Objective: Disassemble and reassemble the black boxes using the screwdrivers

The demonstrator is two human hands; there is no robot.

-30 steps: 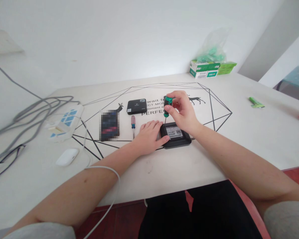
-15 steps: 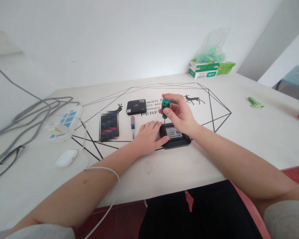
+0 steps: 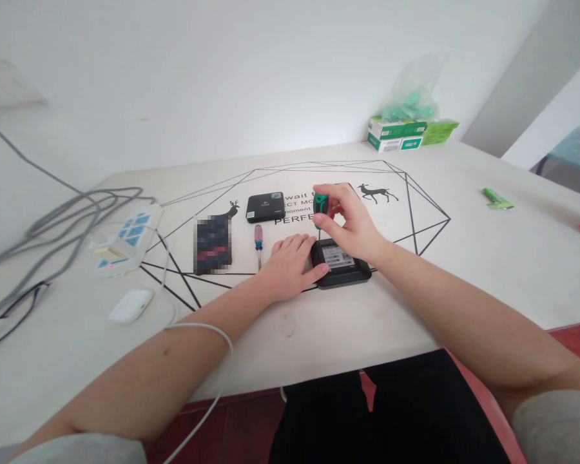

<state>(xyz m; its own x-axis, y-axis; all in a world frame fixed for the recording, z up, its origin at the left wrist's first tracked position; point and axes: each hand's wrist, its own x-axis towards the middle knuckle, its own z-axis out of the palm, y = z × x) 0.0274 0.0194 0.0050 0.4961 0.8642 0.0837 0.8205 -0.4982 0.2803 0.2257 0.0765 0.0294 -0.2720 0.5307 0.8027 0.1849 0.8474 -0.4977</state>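
A black device (image 3: 343, 277) with a white label lies on the table. My right hand (image 3: 350, 222) grips the green and black handle of a screwdriver (image 3: 321, 205), which stands upright with its shaft down at the device's far left corner. The screwdriver's tip is too small to make out. Against the left edge of the device rests my left hand (image 3: 292, 265), its thumb on the near left corner and its fingers flat. A second screwdriver (image 3: 258, 238) with a clear, blue-banded handle lies to the left, below another black box (image 3: 265, 207).
Left of the screwdriver is a pixelated dark item (image 3: 212, 245). A power strip (image 3: 125, 241), grey cables (image 3: 77, 238) and a white case (image 3: 131, 305) are at the left. Green-white boxes (image 3: 396, 134) stand at the back right, near a green packet (image 3: 497, 198).
The fingers of my right hand have shifted slightly around the screwdriver handle, and the handle has turned a little. My left hand keeps its place at the device.
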